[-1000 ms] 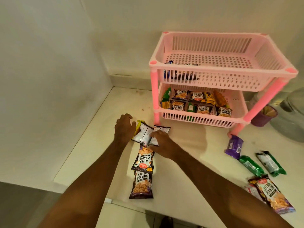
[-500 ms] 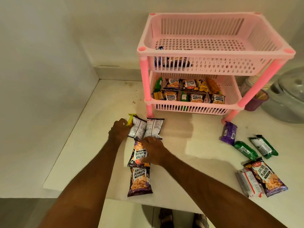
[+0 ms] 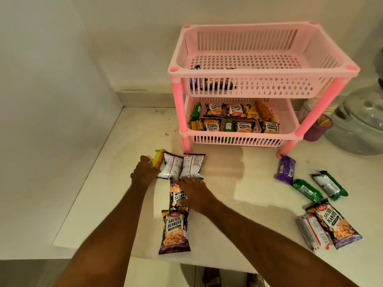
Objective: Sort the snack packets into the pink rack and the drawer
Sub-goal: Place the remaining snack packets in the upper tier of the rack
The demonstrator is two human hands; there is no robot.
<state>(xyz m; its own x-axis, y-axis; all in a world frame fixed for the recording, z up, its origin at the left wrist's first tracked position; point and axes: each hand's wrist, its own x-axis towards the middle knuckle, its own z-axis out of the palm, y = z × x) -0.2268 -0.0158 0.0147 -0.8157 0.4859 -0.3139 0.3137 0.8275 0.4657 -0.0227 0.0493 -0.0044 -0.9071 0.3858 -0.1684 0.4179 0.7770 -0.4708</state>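
Observation:
The two-tier pink rack [image 3: 238, 137] stands at the back of the white counter [image 3: 238, 193]. Its lower tier holds several snack packets; a few dark packets [image 3: 211, 83] lie in the upper tier's front left corner. My left hand [image 3: 145, 170] curls round a yellow packet [image 3: 158, 158] beside two face-down white packets [image 3: 182, 166]. My right hand [image 3: 196, 192] grips the upper of two salted peanuts packets [image 3: 177, 194]; the lower one [image 3: 175, 230] lies flat near the front edge. No drawer is in view.
At the right lie a purple packet [image 3: 286, 168], two green packets [image 3: 306, 190], another peanuts packet [image 3: 333, 222] and a white-red packet [image 3: 313, 233]. A purple cup of sticks [image 3: 319, 127] and a large clear jar [image 3: 360, 121] stand right of the rack. A wall bounds the left.
My right hand has come back from the face-down white packets onto the upper peanuts packet. My left hand stays at the yellow packet.

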